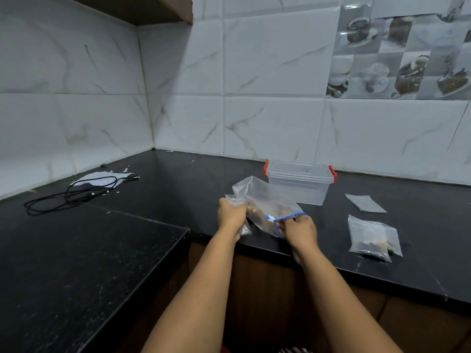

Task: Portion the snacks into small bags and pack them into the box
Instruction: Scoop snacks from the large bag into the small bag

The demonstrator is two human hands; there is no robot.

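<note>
Snack portioning at black counter: hands, bags, box.

Left hand [231, 215] gripped a small clear bag [238, 200], fingers curled round it; right hand [299, 229] pinched the blue-zip mouth of the large snack bag [265, 202] over the counter [153, 189] edge. Right of these lay a filled small bag [373, 238], then an empty bag [365, 203]. Behind stood the clear box [300, 182], red clips, lidless. Far left: black cable [76, 192] on paper [102, 177].

Box [300, 183] behind bag [265, 202]
</note>
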